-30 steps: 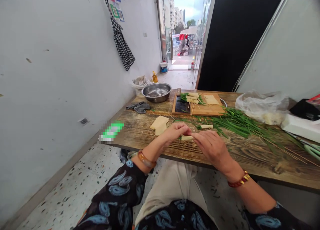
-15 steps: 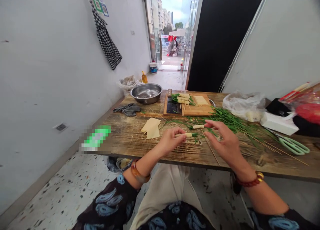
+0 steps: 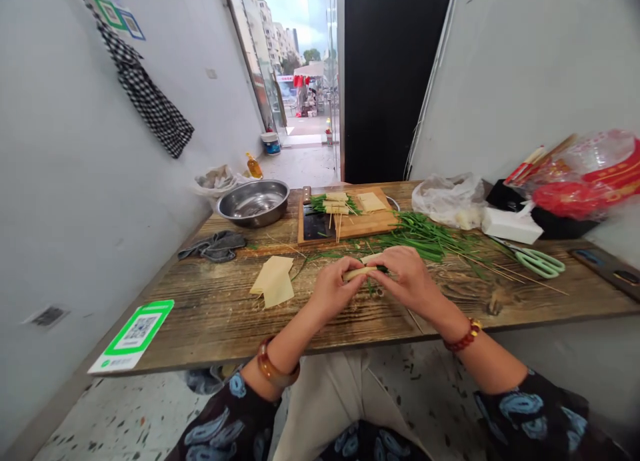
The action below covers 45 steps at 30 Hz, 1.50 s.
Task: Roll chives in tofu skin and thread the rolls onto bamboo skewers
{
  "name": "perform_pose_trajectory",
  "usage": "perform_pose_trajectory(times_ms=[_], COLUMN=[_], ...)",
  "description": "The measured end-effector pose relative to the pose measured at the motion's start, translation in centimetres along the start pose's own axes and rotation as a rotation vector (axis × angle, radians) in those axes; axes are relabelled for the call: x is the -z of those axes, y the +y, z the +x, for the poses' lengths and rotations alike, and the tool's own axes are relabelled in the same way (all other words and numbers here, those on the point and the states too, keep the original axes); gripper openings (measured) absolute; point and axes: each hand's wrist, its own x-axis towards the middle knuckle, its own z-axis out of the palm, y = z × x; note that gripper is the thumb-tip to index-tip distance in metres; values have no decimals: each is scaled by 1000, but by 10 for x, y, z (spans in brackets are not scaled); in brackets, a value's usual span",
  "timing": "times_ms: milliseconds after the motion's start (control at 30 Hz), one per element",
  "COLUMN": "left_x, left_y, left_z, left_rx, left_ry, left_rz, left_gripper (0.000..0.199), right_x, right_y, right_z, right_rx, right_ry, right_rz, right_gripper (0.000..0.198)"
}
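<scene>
Between my two hands is a tofu-skin roll (image 3: 356, 273), pale yellow with dark green chives sticking out at its right end. My left hand (image 3: 331, 286) is closed round the left part of the roll, thumb in front. The fingers of my right hand (image 3: 411, 279) pinch the roll's right end, by the greens. A second pale roll (image 3: 371, 258) lies just behind, partly covered by my fingers. Left of my hands are square tofu-skin sheets (image 3: 274, 282), loosely stacked. A thin wooden skewer (image 3: 415, 321) lies under my right hand, mostly hidden.
On a cutting board (image 3: 377, 226) sit a knife (image 3: 320, 226), skewered rolls (image 3: 336, 204) and more sheets. Long chives (image 3: 420, 237), loose skewers and green-handled scissors (image 3: 540, 262) spread rightward. A steel basin (image 3: 254, 204), grey cloth (image 3: 215, 246) and QR-code card (image 3: 136, 334) are on the left.
My right hand has moved left from its spread pose and closed on the roll's green end. My left hand still holds the roll. The camera view has shifted right.
</scene>
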Motion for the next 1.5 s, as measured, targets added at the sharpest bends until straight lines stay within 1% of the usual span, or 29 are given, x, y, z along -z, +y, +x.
perform_pose_trajectory(times_ms=[67,133,233,267,300,333,400,433,500,633,733,800,900,967,1067,1133,1200,1367,1500], left_x=[-2,-7,-17,-21,-24,-26,-30,-30,-30,-29,-30,-30,-30,-30,-31,-33,-36,-41,-42], left_y=[-4,-11,-27,-33,-38,-43,-50,-53,-56,-59,-59,-59,-57,-55,-55,-56,-58,-61,-60], left_z=[14,30,47,51,53,55,55,55,54,54,55,55,56,56,55,55,54,54,54], left_rx=[0,21,74,89,102,113,133,138,140,132,146,161,176,178,172,171,178,215,227], left_ry=[-9,23,134,162,181,191,193,190,186,189,188,188,196,201,203,200,187,164,146], left_rz=[-34,-72,-116,-128,-134,-134,-121,-113,-103,-89,-91,-100,-106,-104,-110,-137,-184,-306,-373], left_gripper=[8,7,8,8,8,8,7,6,5,5,6,6,5,5,4,4,4,8,12], right_x=[4,4,-1,-4,-7,-11,-17,-21,-27,-41,-47,-46,-39,-34,-29,-27,-27,-32,-36], right_y=[9,23,46,52,58,61,64,63,61,60,63,63,59,53,41,32,23,12,12], right_z=[5,7,0,-5,-11,-16,-25,-28,-30,-24,-22,-25,-36,-47,-62,-67,-68,-62,-62], right_rx=[-23,-82,-275,-343,-395,-426,-439,-435,-427,-404,-408,-443,-523,-572,-626,-626,-610,-629,-635], right_ry=[31,99,211,201,159,93,-43,-86,-121,-123,-114,-115,-84,-43,52,112,135,99,113], right_rz=[14,78,140,140,127,101,16,-35,-125,-218,-240,-193,-14,113,237,286,319,435,446], right_gripper=[21,24,29,28,27,26,25,25,26,20,14,13,13,17,25,26,25,27,27])
